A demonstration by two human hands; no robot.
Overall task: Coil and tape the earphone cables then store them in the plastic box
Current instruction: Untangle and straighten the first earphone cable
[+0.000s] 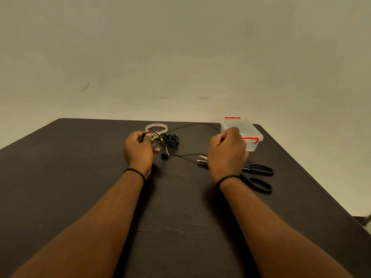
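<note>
My left hand (137, 150) grips a few loops of a thin black earphone cable (192, 125) near the table's middle. That cable arcs back and to the right, where my right hand (227, 151) pinches it between curled fingers. A tangled bundle of black earphones (171, 139) lies just right of my left hand, with an earbud (164, 155) in front of it. A roll of clear tape (156, 127) lies flat behind my left hand. The clear plastic box (252, 135) with red latches stands closed behind my right hand.
Black-handled scissors (258, 177) lie on the dark table (80, 167) to the right, their blades partly under my right wrist. The table's right edge runs close to the box and scissors. A pale wall stands behind the table.
</note>
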